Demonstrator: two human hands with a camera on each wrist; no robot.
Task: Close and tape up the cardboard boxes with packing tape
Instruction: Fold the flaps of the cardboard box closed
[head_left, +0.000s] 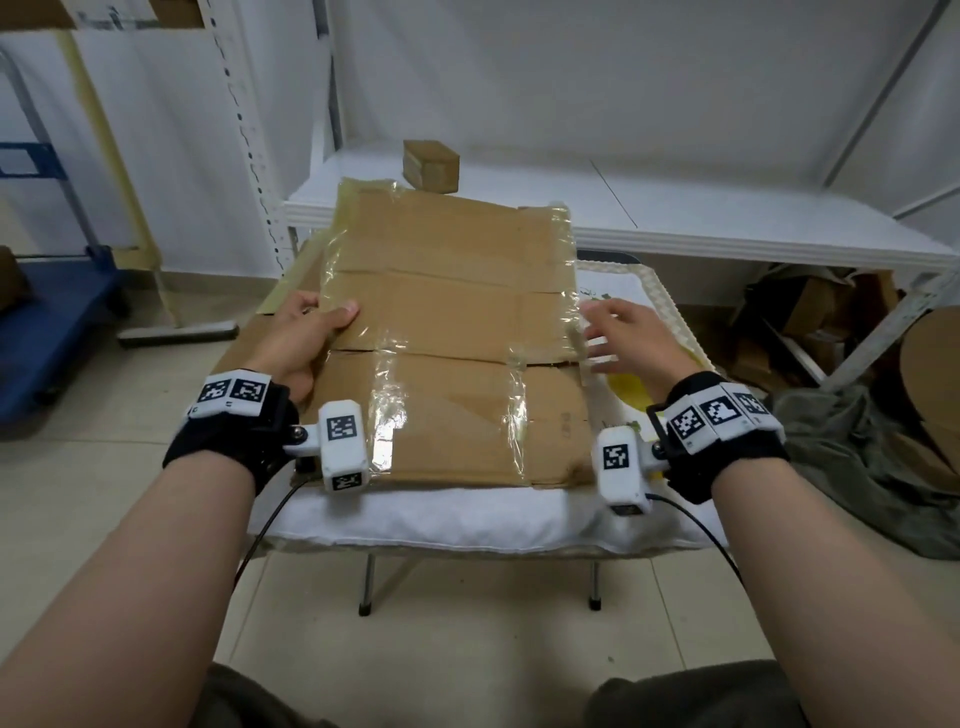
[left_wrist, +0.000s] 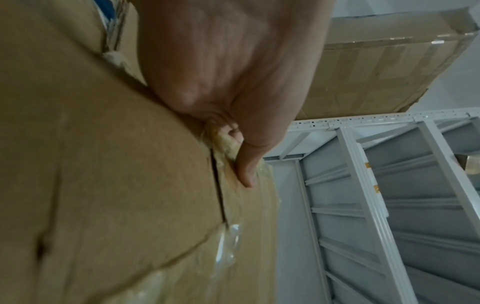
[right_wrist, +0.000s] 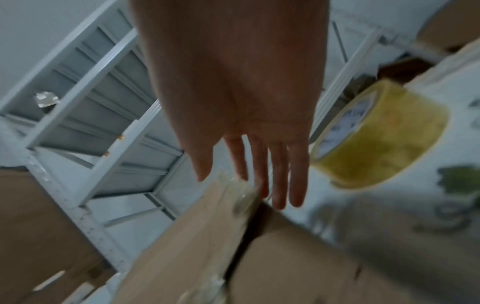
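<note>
A flat brown cardboard box (head_left: 447, 291) lies on a white-covered folding table (head_left: 441, 519), its seams and edges covered with clear tape. My left hand (head_left: 306, 332) grips the box's left edge, thumb on top and fingers beneath. In the left wrist view the thumb (left_wrist: 246, 172) presses on taped cardboard (left_wrist: 103, 164) by a seam. My right hand (head_left: 623, 338) is open with straight, spread fingers (right_wrist: 280, 181) at the box's right edge (right_wrist: 194, 246), and is blurred. A yellowish packing tape roll (right_wrist: 381, 139) lies on the cloth just right of that hand, partly hidden beneath it (head_left: 631, 391) in the head view.
A small cardboard box (head_left: 431, 165) sits on a white shelf table (head_left: 675, 208) behind. A blue cart (head_left: 47, 322) stands at the left. Grey cloth (head_left: 857, 467) and loose cardboard (head_left: 810, 312) lie on the floor at the right. White metal racking (right_wrist: 103, 123) rises behind.
</note>
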